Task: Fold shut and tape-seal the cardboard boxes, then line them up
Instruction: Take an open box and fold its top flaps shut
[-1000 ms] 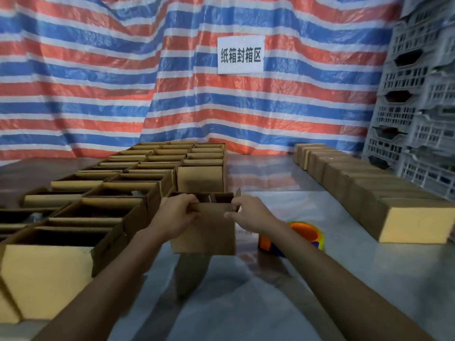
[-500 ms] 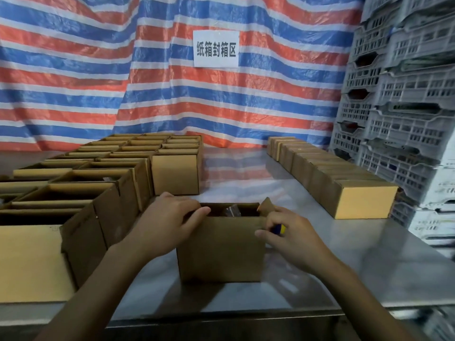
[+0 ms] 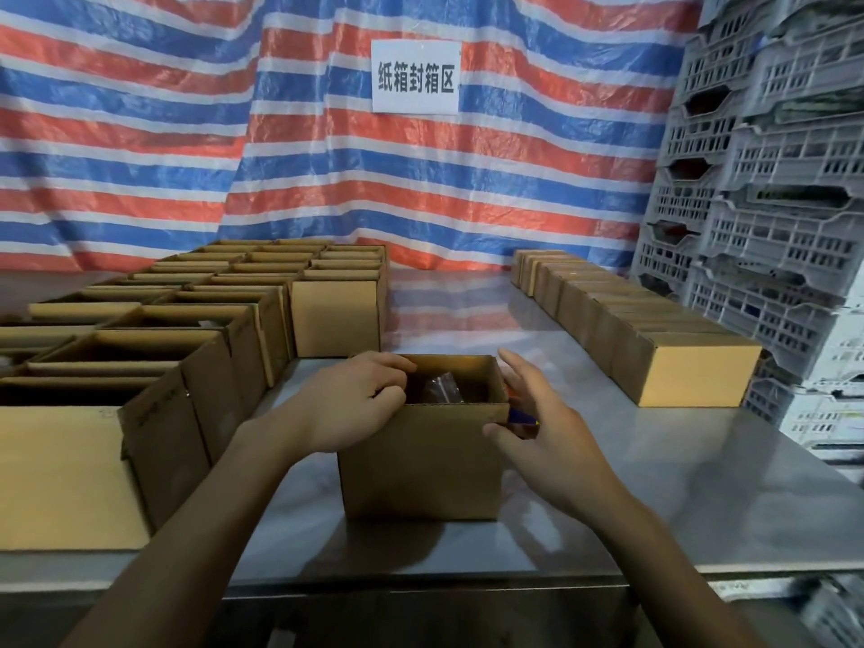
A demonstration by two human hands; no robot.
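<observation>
Open box [image 3: 421, 460] is sitting on tabletop [image 3: 654, 484] near front edge, directly before you. Your left hand [image 3: 348, 409] is curling fingers over its left top rim, gripping it. Your right hand [image 3: 537, 423] is hovering just beside right wall, fingers spread, holding nothing. Cardboard is probably handling light, stiff in walls, bendy at flaps: you are better taking flaps near crease. Farther, unsealed boxes [image 3: 187, 367] are waiting left, closed boxes [image 3: 696, 374] are lining up right.
</observation>
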